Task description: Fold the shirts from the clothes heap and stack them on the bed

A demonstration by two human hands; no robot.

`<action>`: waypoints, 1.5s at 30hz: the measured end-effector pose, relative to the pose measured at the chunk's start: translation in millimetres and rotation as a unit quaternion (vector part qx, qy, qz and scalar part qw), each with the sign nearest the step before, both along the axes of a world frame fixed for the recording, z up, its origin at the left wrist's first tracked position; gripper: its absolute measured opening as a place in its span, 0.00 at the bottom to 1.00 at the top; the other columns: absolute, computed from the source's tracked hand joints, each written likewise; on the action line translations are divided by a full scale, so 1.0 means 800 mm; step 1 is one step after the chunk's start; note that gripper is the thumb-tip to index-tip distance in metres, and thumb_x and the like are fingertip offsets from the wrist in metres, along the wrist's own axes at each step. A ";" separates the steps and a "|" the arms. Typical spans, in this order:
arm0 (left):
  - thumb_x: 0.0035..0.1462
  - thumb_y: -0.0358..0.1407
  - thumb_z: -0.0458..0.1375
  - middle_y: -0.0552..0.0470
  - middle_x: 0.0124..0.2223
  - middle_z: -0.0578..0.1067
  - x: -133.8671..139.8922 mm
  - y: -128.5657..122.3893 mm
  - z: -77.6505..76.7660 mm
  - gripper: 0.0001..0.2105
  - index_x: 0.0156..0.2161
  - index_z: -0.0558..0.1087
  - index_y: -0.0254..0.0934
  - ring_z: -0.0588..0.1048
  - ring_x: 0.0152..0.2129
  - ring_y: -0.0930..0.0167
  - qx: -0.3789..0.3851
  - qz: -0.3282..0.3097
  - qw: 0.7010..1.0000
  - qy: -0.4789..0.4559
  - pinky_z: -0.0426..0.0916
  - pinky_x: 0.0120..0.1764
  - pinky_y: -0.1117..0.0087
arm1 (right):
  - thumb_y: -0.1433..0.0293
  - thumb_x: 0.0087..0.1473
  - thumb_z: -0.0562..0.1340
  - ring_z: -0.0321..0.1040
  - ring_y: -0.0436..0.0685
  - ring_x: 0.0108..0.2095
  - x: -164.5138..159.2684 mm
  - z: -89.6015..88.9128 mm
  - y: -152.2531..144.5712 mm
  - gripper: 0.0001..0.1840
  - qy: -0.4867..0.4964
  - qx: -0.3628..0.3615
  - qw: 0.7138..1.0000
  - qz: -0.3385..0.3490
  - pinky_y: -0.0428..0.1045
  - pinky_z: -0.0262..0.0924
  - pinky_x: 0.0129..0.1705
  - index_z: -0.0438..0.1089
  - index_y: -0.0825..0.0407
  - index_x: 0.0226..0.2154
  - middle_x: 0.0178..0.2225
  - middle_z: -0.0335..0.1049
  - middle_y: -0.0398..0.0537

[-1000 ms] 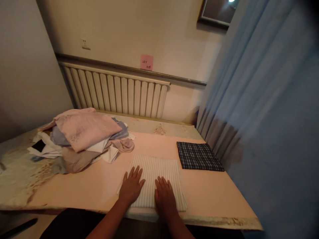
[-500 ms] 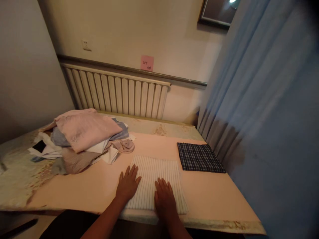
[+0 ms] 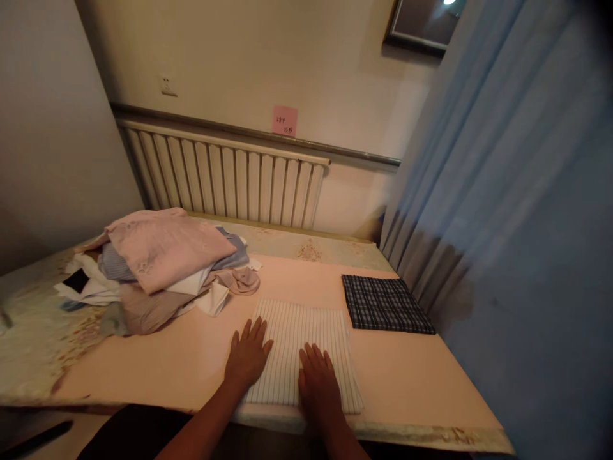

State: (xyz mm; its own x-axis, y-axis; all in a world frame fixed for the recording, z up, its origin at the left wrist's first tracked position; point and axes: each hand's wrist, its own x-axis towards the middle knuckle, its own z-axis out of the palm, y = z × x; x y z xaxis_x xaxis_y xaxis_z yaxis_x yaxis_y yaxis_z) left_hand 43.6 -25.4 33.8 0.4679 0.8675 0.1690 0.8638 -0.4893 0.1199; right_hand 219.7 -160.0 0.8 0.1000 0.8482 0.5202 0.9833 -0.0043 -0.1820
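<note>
Rests the left hand (image 3: pixel 248 352) palm down over the 9 o'clock edge of the striped cloth (image 3: pixel 288 350), flat, with fingers slightly apart and thumb spread toward 2 o'clock. Lays the right hand (image 3: pixel 320 386) on the same cloth, at about 5 o'clock from its middle, also flat, with fingers nearly together. Has the cloth (a pale one with thin dark lines, in a rough rectangle) on a pink sheet (image 3: pixel 158 377), close to the 6 o'clock edge of the desk (image 3: pixel 29 345). Shows, at 2 o'clock from the striped cloth and apart from both hands, a dark plaid cloth (image 3: pixel 387 303) lying flat in a neat rectangle, just beside a blue curtain (image 3: pixel 507 211). Shows, at 10 o'clock, a loose pile of clothes (image 3: pixel 167 246) with a pink piece on top. Includes, beyond the desk at 11 o'clock, a pale radiator (image 3: pixel 230 179), and at 12 o'clock, a handwritten pink note (image 3: pixel 285 121).
</note>
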 end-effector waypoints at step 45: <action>0.64 0.45 0.40 0.48 0.69 0.54 0.001 0.001 0.003 0.28 0.65 0.56 0.37 0.48 0.66 0.57 0.003 0.004 1.000 0.005 0.45 0.62 0.47 | 0.68 0.60 0.56 0.54 0.61 0.62 -0.001 0.002 0.000 0.22 0.044 0.018 0.999 0.004 0.62 0.48 0.64 0.64 0.49 0.57 0.59 0.63 0.49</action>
State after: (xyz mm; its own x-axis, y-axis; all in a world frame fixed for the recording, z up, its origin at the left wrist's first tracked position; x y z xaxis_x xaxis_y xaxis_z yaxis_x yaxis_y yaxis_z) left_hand 44.6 -24.9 36.0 0.4629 0.8702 0.1686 0.8689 -0.4831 0.1080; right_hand 218.7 -160.2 2.6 0.1401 0.8296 0.5405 0.9636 0.0112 -0.2670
